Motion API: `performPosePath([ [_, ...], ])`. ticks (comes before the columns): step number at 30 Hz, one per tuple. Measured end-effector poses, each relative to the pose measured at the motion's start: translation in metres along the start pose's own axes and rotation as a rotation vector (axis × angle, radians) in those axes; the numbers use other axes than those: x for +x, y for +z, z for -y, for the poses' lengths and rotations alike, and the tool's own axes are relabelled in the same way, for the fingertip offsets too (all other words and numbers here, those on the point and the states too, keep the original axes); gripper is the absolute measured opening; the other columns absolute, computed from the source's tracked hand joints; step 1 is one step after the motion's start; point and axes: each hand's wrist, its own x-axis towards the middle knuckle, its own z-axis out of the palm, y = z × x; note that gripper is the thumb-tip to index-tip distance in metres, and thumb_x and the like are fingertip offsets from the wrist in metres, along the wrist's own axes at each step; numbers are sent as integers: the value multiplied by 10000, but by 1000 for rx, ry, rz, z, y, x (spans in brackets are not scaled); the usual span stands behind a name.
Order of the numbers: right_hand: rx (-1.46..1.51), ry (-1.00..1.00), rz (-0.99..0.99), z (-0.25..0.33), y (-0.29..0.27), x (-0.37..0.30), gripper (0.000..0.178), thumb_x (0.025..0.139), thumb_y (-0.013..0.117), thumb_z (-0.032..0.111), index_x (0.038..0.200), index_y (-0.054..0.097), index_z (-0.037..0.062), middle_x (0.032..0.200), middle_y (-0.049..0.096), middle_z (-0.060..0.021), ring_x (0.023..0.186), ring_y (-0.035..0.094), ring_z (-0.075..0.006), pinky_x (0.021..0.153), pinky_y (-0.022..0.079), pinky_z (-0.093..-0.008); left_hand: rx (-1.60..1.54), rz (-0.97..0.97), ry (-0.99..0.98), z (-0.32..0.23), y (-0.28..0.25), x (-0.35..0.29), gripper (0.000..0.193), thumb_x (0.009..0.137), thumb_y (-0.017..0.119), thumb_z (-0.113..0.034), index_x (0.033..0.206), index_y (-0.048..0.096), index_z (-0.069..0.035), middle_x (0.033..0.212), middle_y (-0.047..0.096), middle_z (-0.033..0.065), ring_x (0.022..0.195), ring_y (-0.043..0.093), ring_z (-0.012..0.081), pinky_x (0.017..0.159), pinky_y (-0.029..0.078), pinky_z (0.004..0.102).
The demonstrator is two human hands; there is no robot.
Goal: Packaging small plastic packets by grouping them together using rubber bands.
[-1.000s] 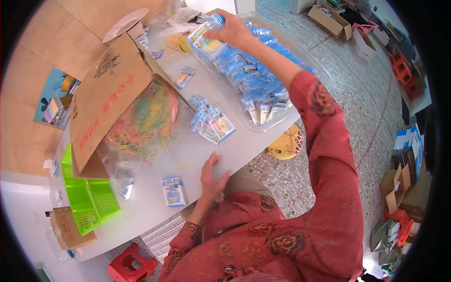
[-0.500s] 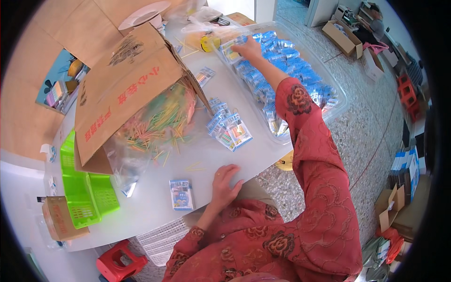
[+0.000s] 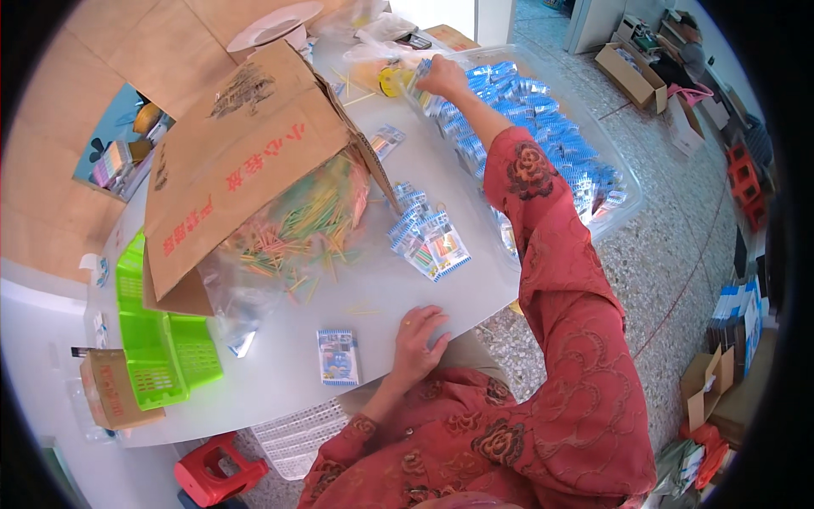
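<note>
Reaching farther, right hand (image 3: 441, 76) touches blue packets (image 3: 543, 136); left hand (image 3: 417, 343) rests.

Red garment, embossed floral pattern, long sleeves; bare hands.

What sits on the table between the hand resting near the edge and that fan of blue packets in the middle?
Nothing visible does. The left hand lies flat on the white table, and only bare tabletop separates it from the fanned blue packets. A single packet lies off to its left, out of that path.

right hand (image 3: 441, 76) fingertips: hidden among packets (image 3: 543, 127) | grip: cannot tell
</note>
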Motion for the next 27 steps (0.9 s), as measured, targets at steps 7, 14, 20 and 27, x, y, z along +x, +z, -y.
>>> performPosePath([
  [7,-48,-22,59,-4,19,3,581,671,710,345,1109,553,-4,1081,627,-233,1022,607,-367,864,496,-419,6,6,17,0,-1,1,303,687,730,-37,975,640,-55,1102,603,97,1041,559,311,940,430,420],
  [14,-273,-229,61,-2,31,-8,378,804,578,225,1124,567,24,1098,630,-204,1058,599,-345,878,494,-423,-7,-5,7,1,1,1,289,701,717,-27,977,638,-57,1102,601,92,1033,561,305,962,423,440],
  [20,-317,-254,279,-12,19,14,555,876,535,419,1265,488,26,1252,529,-224,1123,555,-353,932,460,-427,-3,1,27,-2,2,3,285,704,714,-28,977,639,-60,1100,598,84,1026,554,313,946,430,433],
  [27,-22,-238,310,-13,1,7,633,744,679,430,1130,548,-55,1060,632,-221,930,655,-288,556,565,-363,26,-20,42,1,1,-2,286,700,717,-29,973,640,-66,1086,595,79,1012,550,317,930,434,439],
])
